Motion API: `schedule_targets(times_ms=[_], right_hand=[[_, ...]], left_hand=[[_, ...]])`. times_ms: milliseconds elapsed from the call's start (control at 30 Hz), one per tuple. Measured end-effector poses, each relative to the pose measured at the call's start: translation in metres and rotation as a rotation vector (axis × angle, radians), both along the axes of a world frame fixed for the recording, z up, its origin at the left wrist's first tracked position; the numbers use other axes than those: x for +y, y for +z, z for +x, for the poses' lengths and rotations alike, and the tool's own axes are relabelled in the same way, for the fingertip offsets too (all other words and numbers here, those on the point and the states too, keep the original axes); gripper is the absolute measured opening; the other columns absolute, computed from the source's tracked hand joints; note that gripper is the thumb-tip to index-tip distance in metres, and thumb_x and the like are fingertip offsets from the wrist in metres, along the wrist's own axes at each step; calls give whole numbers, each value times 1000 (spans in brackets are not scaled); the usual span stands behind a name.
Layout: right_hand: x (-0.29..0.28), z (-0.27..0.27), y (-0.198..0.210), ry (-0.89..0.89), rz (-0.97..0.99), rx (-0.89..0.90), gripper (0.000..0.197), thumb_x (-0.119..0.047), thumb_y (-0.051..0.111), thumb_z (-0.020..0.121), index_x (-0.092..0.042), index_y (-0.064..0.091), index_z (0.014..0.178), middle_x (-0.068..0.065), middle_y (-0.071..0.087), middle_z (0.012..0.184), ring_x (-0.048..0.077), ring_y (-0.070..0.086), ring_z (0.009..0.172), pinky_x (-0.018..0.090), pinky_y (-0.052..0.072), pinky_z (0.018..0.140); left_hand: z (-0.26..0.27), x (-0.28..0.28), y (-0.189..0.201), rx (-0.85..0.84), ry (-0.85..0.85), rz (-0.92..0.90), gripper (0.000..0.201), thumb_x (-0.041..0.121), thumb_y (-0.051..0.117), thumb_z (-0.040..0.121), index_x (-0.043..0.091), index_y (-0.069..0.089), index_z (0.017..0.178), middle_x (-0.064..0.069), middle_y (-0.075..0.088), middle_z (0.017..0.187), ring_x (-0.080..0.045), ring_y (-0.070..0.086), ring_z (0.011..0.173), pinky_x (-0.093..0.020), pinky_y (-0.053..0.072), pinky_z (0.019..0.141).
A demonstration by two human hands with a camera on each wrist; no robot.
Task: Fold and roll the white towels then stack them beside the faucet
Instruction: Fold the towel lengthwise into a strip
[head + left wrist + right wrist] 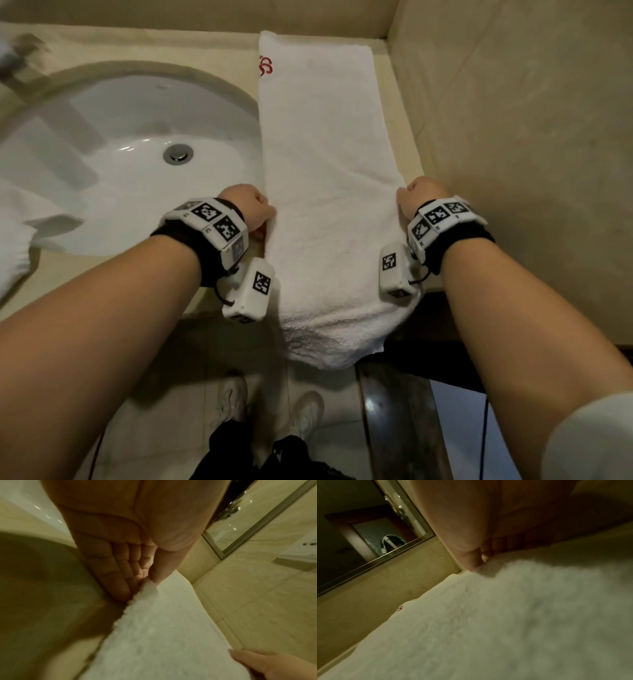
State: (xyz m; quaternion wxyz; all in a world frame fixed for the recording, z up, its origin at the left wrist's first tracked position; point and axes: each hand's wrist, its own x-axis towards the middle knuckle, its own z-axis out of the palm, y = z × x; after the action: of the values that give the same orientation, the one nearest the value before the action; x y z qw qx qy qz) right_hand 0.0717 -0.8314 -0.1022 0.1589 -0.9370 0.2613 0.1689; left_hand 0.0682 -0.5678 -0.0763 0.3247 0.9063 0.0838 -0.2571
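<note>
Towel (322, 178) lies as a long folded strip on the counter (399, 113), running away from my two hands toward the back wall, its near end drooping over the counter's front edge below my wrists. I see my left hand (255, 210) at the strip's left edge; in the left wrist view the thumb (163, 566) and the fingers (118, 580) pinch that edge between them. My right hand (416, 197) sits at the opposite edge, level with the left. In the right wrist view its thumb (471, 559) presses down on the cloth with the fingers tucked behind it, so I read it as gripping the towel's right edge, though blur hides the detail. Red embroidery (265, 65) marks the far left corner, well beyond my left hand. Sink basin (137, 171) lies just to the left of my left hand, touching the towel's edge, with its drain (177, 154) farther left. Another white cloth (20, 236) hangs at the basin's far left side.
</note>
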Motion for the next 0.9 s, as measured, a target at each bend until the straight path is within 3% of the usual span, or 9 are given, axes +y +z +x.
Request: schedule_targets(times_ms=[67,133,300,400,467,567,667,800,900], right_hand=[[1,5,0,4,5,-15,40,-32,38,95,-1,50,118,20,54,125,39,52,113,44,42,95],[1,14,0,11,27,-50,47,-42,38,94,-4,47,121,18,54,126,37,53,113,39,41,90],[-5,22,-5,29,-9,-25,30,-27,41,93,-4,57,105,19,59,117,36,56,105,33,42,77],[-6,27,-2,57,26,-37,44,-46,43,90,-9,51,112,13,58,115,35,56,102,36,39,76],[-6,35,0,64,42,-54,47,-54,41,88,-10,51,105,14,60,111,34,56,91,35,37,72],[-7,51,-1,44,70,-44,42,-55,39,87,-14,48,84,10,60,90,28,52,71,34,36,67],[-5,74,-1,20,145,-68,42,-56,43,86,-18,45,70,1,53,71,26,52,73,33,36,68],[-7,108,2,-9,171,-26,28,-37,56,87,-17,46,71,2,53,79,23,51,79,29,37,71],[-9,129,2,-15,180,26,26,-39,52,89,-16,45,81,1,50,83,22,48,84,29,35,74]], left_hand=[[1,3,-6,61,46,-91,32,18,57,88,14,48,57,-5,56,59,-7,56,38,-20,52,55],[4,5,-7,62,124,-188,32,20,58,88,11,52,59,-7,56,58,-12,58,41,-18,52,45],[17,0,-7,76,153,-189,26,10,54,89,8,53,63,-11,58,64,-25,58,59,-34,56,66],[19,0,-5,106,199,-271,26,13,52,91,7,52,66,-11,57,65,-22,57,57,-23,53,43],[25,0,-2,84,235,-304,28,19,51,93,7,53,68,-9,56,65,-19,57,56,-20,52,40],[51,-3,0,34,239,-293,22,21,52,92,5,58,78,-7,55,65,-18,57,58,-26,55,56],[91,-6,0,58,255,-347,27,19,54,91,7,55,66,-8,54,63,-24,58,65,-41,56,82],[152,-11,-1,78,221,-348,24,21,58,87,12,51,66,-18,62,87,-34,64,87,-48,52,91],[199,-9,-7,86,214,-323,22,27,59,86,11,53,72,-25,65,107,-38,63,100,-49,51,92]])
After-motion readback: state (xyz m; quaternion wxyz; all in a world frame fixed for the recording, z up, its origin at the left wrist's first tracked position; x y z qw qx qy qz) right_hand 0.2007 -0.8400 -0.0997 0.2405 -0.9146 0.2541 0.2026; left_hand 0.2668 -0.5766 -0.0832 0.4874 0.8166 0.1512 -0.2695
